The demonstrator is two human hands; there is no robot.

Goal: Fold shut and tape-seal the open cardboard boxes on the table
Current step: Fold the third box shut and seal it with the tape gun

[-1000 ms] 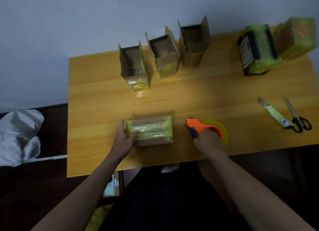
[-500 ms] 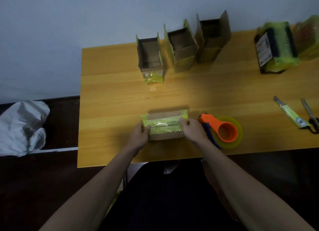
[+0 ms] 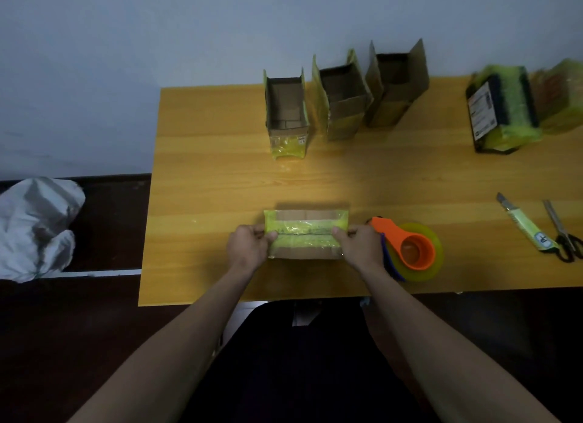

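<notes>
One box (image 3: 305, 234) near the front of the table (image 3: 208, 182) is folded shut with yellow tape on top, and three open boxes (image 3: 342, 97) at 12 o'clock are not done yet. The left hand (image 3: 249, 249) holds its 9 o'clock end and the right hand (image 3: 359, 249) its 3 o'clock end, fingers curled on it.

A wooden table (image 3: 205, 182) stands against a pale blue-grey wall (image 3: 126, 43). At about three o'clock on the table lie a utility knife (image 3: 525, 225) with a green body and, just beside it on the right, a pair of scissors (image 3: 563, 233) with dark handles. On the dark floor at nine o'clock there is a crumpled grey-white bag (image 3: 34, 230) — well apart from the table.
</notes>
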